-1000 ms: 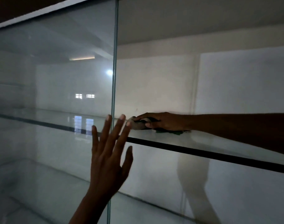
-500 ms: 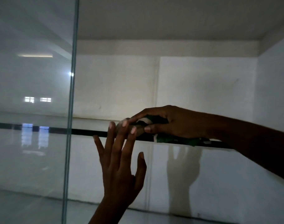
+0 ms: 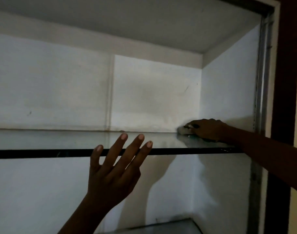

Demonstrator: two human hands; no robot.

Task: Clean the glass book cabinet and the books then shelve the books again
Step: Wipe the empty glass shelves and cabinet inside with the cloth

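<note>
The cabinet's glass shelf (image 3: 60, 141) runs across the view with its dark front edge at mid height. No books show on it. My right hand (image 3: 207, 129) reaches in from the right and holds a pale and green cloth (image 3: 184, 131) down on the shelf in the back right corner. My left hand (image 3: 115, 168) is raised in front of the shelf edge with its fingers spread and straight, holding nothing. Whether the left hand touches the shelf or a pane, I cannot tell.
White back wall (image 3: 152, 92) and right side wall (image 3: 229, 85) close the compartment. A metal rail (image 3: 262, 73) and a dark wooden frame (image 3: 286, 81) stand at the right. A lower glass shelf (image 3: 169, 227) shows at the bottom.
My right hand has slid the cloth rightward along the shelf into the back right corner. The view has swung right, and the sliding pane's edge has left the frame. My left hand stays raised and spread.
</note>
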